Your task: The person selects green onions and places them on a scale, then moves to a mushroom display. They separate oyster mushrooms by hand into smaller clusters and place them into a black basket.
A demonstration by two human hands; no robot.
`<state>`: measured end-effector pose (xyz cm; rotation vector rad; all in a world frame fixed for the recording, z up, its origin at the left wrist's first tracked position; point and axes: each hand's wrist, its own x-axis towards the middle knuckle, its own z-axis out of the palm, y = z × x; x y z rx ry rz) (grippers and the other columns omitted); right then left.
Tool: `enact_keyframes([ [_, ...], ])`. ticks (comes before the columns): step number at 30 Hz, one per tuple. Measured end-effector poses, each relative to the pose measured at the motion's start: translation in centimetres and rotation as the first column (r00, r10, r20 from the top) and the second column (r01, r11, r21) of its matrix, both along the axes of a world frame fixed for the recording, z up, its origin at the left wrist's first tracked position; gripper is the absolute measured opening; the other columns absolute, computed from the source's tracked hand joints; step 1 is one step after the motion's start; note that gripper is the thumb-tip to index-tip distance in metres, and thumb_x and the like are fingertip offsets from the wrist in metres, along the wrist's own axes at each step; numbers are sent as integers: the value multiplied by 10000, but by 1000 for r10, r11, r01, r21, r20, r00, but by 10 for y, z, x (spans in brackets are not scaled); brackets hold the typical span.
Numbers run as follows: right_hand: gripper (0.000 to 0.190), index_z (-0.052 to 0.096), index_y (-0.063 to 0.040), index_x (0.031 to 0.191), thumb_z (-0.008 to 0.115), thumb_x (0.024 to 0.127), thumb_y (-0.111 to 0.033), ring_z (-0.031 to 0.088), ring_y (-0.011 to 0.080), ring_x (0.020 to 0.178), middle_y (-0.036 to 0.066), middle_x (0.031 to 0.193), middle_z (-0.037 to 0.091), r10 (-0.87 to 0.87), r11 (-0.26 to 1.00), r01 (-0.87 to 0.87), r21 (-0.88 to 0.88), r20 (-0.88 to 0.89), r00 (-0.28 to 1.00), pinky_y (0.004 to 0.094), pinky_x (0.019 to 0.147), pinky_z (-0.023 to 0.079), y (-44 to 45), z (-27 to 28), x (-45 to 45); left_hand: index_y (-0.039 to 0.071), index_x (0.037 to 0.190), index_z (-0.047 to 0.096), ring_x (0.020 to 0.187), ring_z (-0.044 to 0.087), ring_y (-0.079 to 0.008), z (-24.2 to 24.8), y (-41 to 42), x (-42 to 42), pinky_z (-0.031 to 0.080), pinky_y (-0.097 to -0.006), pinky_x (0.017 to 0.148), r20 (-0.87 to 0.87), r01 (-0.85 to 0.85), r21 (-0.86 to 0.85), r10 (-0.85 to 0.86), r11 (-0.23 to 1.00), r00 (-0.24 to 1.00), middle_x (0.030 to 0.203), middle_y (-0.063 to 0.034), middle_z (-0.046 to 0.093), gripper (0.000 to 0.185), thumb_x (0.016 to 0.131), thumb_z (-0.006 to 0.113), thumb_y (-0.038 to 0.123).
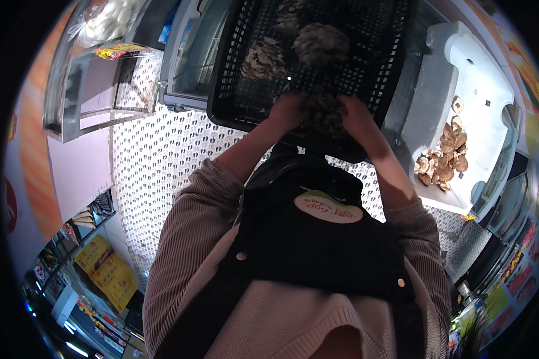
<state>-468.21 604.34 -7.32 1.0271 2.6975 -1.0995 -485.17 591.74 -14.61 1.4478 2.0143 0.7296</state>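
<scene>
A black plastic crate (233,117) stands before me with several grey-brown clusters inside, which look like oyster mushrooms. Both my hands reach into its near end. My left hand (289,110) is at the left side of a dark mushroom cluster (325,112), and my right hand (354,112) is at its right side. The fingers of both hands are blurred and in shadow, so their grip is unclear. Farther back in the crate lie a ruffled cluster (264,59) at the left and a rounder one (322,44) near the middle.
To the right is a white foam box (485,112) with brown mushrooms (449,150), likely shiitake. A clear bag of pale round items (110,22) sits at the upper left, above a metal frame (72,107). Yellow cartons (108,271) are at the lower left.
</scene>
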Motion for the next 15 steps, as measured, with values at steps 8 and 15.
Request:
enact_keyframes([
  [8,246,624,6,1106,586,884,-93,667,233,867,154,928,680,-257,924,145,-353,-292,921,314,767,502,-23,61,30,62,1026,693,844,683,-235,35,22,-23,545,-357,738,295,93,-396,31,913,955,906,-145,698,301,762,711,205],
  [15,208,669,11,990,549,924,-145,650,176,796,120,869,673,80,879,-61,-473,21,997,290,732,511,-47,122,95,38,1279,550,1083,595,-197,90,2,-48,491,-327,896,862,-1,-253,226,967,453,1187,-77,612,391,934,590,218],
])
